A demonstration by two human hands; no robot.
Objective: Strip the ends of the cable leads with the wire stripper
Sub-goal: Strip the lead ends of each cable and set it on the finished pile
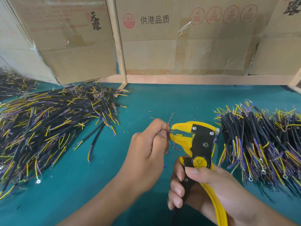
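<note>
My right hand (200, 191) grips the handles of a yellow and black wire stripper (197, 144), whose jaws point left and stand slightly apart. My left hand (149, 145) pinches a cable lead (170, 119) just left of the jaws. A thin coloured end of that lead reaches into the jaw gap, and another thin strand sticks up above my fingers. The rest of the cable is hidden inside my left hand.
A big pile of black cables (53, 121) with yellow, blue and purple leads covers the left of the teal mat (97, 168). A second pile (260, 144) lies at the right. Snipped insulation bits (172, 147) lie under the jaws. Cardboard boxes (179, 38) stand behind.
</note>
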